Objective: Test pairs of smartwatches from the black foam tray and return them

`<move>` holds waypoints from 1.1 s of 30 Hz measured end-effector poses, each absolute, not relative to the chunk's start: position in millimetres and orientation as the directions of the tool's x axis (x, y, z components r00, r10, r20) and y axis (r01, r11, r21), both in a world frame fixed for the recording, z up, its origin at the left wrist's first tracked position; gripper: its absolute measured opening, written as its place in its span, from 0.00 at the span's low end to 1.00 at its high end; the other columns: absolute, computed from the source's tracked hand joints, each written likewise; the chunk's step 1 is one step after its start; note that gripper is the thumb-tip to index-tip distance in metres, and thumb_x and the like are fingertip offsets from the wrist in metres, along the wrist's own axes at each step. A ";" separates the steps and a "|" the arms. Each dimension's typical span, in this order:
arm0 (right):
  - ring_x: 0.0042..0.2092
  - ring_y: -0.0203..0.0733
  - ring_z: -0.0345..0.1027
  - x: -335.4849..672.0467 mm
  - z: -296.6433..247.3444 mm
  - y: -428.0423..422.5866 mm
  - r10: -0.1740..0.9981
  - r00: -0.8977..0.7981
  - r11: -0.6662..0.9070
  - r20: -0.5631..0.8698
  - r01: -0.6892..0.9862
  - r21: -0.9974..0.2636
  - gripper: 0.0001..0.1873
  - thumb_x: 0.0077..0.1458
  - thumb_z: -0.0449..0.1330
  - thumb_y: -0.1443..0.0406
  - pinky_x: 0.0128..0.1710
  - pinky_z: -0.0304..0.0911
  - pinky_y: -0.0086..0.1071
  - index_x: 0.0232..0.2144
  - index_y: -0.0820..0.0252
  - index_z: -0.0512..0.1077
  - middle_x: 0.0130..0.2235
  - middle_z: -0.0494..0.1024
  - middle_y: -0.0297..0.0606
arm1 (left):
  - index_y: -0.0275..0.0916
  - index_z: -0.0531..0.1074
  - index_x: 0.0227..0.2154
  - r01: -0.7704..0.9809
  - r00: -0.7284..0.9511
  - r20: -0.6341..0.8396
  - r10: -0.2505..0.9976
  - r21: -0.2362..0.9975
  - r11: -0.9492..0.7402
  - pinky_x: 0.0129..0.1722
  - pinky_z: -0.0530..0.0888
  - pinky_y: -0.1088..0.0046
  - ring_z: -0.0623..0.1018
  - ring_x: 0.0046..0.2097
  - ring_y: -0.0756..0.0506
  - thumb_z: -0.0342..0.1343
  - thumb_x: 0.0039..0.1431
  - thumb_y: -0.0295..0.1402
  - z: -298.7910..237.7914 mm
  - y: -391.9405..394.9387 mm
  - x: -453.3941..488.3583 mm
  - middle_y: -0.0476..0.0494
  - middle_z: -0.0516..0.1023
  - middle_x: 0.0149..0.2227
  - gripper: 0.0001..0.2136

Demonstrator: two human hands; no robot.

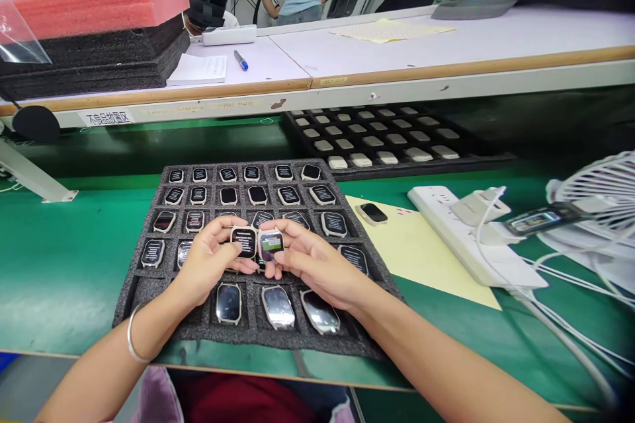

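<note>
My left hand (211, 258) grips a smartwatch body (243, 242) whose dark screen shows lines of white text, with my thumb at its lower edge. Side by side with it, my right hand (310, 261) pinches a second smartwatch body (270, 246); its screen is lit, with a green patch and reflections. Both are held strapless above a dark foam tray (198, 334). Rows of similar watch bodies lie in the tray's compartments, many showing text. Nearest me, a watch with a blank screen (229, 303) lies in the front row. My hands hide several middle compartments.
To the right, one watch (373, 213) lies on yellow paper (417, 248) beside a white power strip (466, 238), cables and a fan (600, 192). Another foam tray (471, 157) sits under the shelf (357, 79). Foam sheets (94, 33) are stacked on it; people are beyond.
</note>
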State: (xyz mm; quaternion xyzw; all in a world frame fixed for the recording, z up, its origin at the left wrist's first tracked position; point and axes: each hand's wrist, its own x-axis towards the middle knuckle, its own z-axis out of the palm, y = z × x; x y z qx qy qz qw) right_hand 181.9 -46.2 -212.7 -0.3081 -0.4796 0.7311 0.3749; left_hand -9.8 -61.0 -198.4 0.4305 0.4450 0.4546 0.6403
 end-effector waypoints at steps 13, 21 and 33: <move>0.31 0.38 0.70 181.3 -213.6 -45.8 0.858 -0.510 -0.223 -0.067 -0.252 -0.942 0.21 0.50 0.63 0.67 0.32 0.62 0.33 0.48 0.57 0.66 0.34 0.74 0.34 | 0.38 0.65 0.44 -0.182 0.211 -0.143 0.967 0.966 0.183 0.35 0.80 0.71 0.81 0.31 0.47 0.61 0.45 0.29 -199.6 -60.5 -8.8 0.44 0.73 0.41 0.21; 0.27 0.36 0.68 181.4 -212.8 -45.2 0.861 -0.500 -0.235 -0.095 -0.226 -0.945 0.18 0.52 0.66 0.63 0.29 0.61 0.32 0.44 0.57 0.67 0.31 0.72 0.31 | 0.37 0.66 0.45 -0.198 0.206 -0.217 0.954 0.946 0.257 0.33 0.80 0.67 0.81 0.30 0.42 0.59 0.53 0.42 -195.3 -61.3 -10.2 0.46 0.75 0.33 0.19; 0.25 0.34 0.65 182.4 -214.3 -45.1 0.867 -0.487 -0.232 -0.104 -0.211 -0.949 0.17 0.52 0.68 0.61 0.29 0.60 0.31 0.42 0.57 0.68 0.29 0.72 0.29 | 0.37 0.67 0.44 -0.202 0.248 -0.206 0.947 0.945 0.259 0.33 0.80 0.70 0.81 0.30 0.43 0.59 0.49 0.34 -194.4 -63.2 -8.9 0.46 0.76 0.34 0.18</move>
